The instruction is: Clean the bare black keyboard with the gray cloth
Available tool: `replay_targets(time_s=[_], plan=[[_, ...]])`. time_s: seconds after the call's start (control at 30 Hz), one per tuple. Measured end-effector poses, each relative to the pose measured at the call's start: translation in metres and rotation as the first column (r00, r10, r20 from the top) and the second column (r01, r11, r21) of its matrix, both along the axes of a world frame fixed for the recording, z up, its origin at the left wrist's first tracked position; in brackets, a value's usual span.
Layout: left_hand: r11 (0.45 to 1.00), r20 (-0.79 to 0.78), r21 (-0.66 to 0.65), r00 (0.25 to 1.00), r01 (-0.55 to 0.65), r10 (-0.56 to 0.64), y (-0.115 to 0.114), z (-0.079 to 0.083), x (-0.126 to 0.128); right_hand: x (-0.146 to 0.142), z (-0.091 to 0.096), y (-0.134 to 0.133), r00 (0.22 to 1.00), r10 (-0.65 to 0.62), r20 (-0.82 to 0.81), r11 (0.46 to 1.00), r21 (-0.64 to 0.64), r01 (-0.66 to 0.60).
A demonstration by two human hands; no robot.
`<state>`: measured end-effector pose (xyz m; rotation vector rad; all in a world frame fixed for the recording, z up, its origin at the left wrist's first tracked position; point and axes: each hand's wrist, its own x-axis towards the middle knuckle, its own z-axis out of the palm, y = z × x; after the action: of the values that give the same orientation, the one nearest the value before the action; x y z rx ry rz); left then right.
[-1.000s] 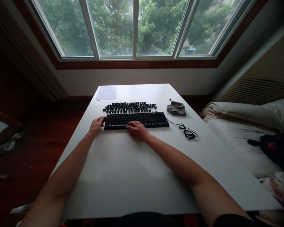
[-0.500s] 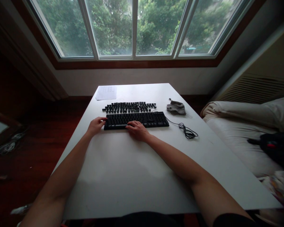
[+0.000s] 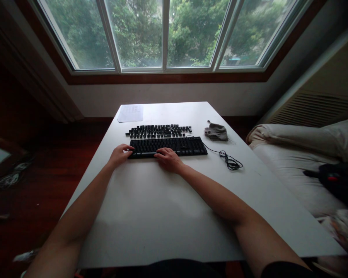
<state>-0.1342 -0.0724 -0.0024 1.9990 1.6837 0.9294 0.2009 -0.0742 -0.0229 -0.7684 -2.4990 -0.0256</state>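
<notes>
A black keyboard [image 3: 188, 146] lies flat on the white table, its long side facing me. My left hand [image 3: 121, 153] is at its left end, thumb and fingertips closed about the corner and reaching onto the leftmost keys. Whether a small keycap is between those fingers cannot be made out. Near the middle of the front edge, my right hand [image 3: 168, 159] grips the keyboard with bent fingers on top and the thumb low at the front. Just behind the keyboard, several loose black keycaps [image 3: 153, 130] stand in rough rows.
A coiled black cable [image 3: 233, 163] runs from the keyboard to the right. Behind it lies a crumpled grey cloth [image 3: 216, 132]. Paper [image 3: 130, 113] rests at the table's far left corner. A pale sofa [image 3: 281, 166] stands right of the table [image 3: 162, 224], and windows are beyond.
My left hand has shifted slightly right, its fingertips now farther over the keyboard's left end. My right hand and the keyboard stay almost where they were.
</notes>
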Motion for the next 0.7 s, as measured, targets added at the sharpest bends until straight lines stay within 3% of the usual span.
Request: replay_targets(time_s=[0.5,0.7], plan=[[1.000,-0.099,0.010,0.995,0.029,-0.027,-0.0005,0.0085,-0.0019,0.0009,-0.0016,-0.0001,1.000,0.001,-0.002,1.000,0.017,0.000],[1.000,-0.045,-0.015,0.999,0.003,-0.004,-0.0011,0.0025,-0.0013,0.0001,-0.0003,-0.0011,1.000,0.000,-0.009,1.000,0.000,0.000]])
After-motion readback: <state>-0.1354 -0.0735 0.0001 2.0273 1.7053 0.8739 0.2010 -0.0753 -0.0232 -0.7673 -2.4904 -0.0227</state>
